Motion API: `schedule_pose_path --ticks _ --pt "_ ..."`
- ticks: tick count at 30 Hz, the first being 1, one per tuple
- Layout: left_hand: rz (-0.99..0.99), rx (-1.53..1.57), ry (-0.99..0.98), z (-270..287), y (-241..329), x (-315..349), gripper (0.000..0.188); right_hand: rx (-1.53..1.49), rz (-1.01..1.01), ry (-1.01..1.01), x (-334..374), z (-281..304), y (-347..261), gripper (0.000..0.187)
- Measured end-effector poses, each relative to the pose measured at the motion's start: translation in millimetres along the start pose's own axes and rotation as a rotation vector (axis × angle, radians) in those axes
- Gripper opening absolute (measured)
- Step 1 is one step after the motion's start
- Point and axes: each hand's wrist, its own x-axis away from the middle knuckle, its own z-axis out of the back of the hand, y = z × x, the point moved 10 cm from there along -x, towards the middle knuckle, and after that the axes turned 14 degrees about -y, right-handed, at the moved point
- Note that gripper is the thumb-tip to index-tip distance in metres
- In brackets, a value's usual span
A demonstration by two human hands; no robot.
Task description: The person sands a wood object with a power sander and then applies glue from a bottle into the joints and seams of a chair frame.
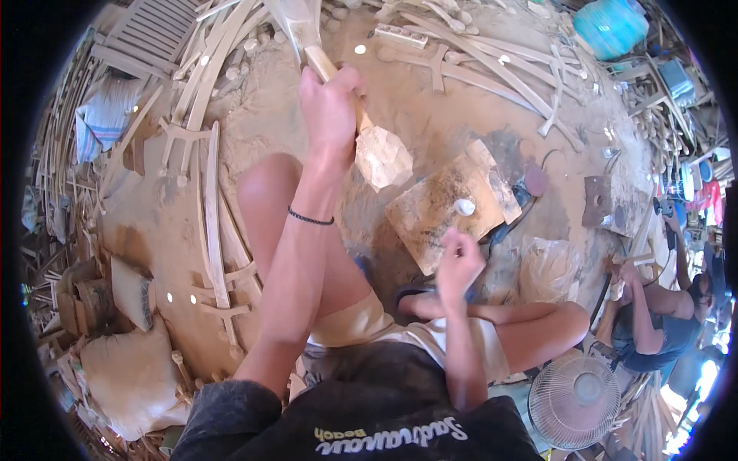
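1. Brown dust coats the floor (261,107); wooden parts (214,207) and a caged fan (574,402) flank the seated person (377,399).
2. Bare floor opens between the left-side wooden parts and the slab (419,219), whose near edge lies by the right grip (460,267), half-curled, contents indiscernible.
3. Left grip (330,107): closed round a carved wooden piece (321,64), its faceted bulb (383,159) projecting bodyward from the fist.

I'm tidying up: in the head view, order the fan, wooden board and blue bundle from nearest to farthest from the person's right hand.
From the right hand:
1. Wooden board, just ahead
2. Fan, lower right
3. Blue bundle, top right of the view
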Motion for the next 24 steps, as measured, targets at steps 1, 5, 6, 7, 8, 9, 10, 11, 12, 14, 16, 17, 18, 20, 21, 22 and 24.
schedule_pose_path --ticks 1,5,6,7,8,9,10,11,12,14,16,17,18,20,21,22,24 --pt "-0.006 0.002 0.005 1.9 2.1 3.5 0.015 0.038 -0.140 0.046 -6.5 10.1 36.3 0.016" --pt "-0.069 -0.001 -0.017 6.5 5.7 1.6 0.017 0.156 0.022 0.225 -57.8 17.8 70.4 0.022" --pt "-0.090 -0.047 0.010 6.6 7.0 2.5 0.016 0.160 0.084 0.221 -70.4 15.4 75.5 0.024" --pt "-0.109 -0.092 0.037 1.5 9.0 3.7 0.016 0.129 0.097 0.151 -87.1 11.3 85.7 0.027" --pt "-0.127 -0.137 0.068 -0.8 9.2 5.2 0.015 0.100 0.110 0.078 -99.7 8.1 92.9 0.031" --pt "-0.246 -0.285 0.098 -1.1 23.1 8.5 0.014 0.091 0.030 0.000 -110.5 3.9 101.1 0.034" --pt "-0.363 -0.431 0.123 -4.5 34.5 11.4 0.015 0.085 -0.051 -0.073 -118.5 1.7 110.1 0.038" --pt "-0.474 -0.576 0.146 -9.8 40.4 15.1 0.016 0.082 -0.136 -0.144 -119.3 -0.1 120.4 0.042" --pt "-0.488 -0.629 0.182 -2.8 41.4 14.4 0.012 0.027 -0.004 -0.093 -114.4 -1.2 88.6 0.040" --pt "-0.509 -0.729 0.249 8.9 39.5 15.9 0.026 -0.086 0.253 0.017 -89.5 4.0 16.8 0.036" --pt "-0.481 -0.652 0.199 11.5 43.2 17.9 0.028 -0.176 0.333 -0.081 -51.1 4.9 -74.2 0.027" --pt "-0.467 -0.604 0.161 6.5 45.3 18.3 0.029 -0.196 0.386 -0.107 -32.9 8.7 -118.1 0.029" --pt "-0.432 -0.576 0.121 0.5 44.6 16.9 0.030 -0.171 0.548 -0.130 -17.9 9.7 -156.6 0.029" --pt "-0.362 -0.528 0.045 -6.4 42.0 16.7 0.030 -0.074 0.801 -0.179 6.9 -0.1 -206.3 0.029" --pt "-0.364 -0.512 0.029 -10.2 42.4 17.8 0.032 0.001 0.893 -0.199 15.1 -8.0 -221.5 0.030" --pt "-0.367 -0.495 0.013 -13.5 42.6 18.9 0.034 0.083 0.904 -0.222 17.5 -17.4 -228.7 0.032" --pt "-0.408 -0.531 0.012 -14.8 45.5 21.8 0.038 0.329 0.906 -0.151 23.7 -34.2 -242.9 0.034"
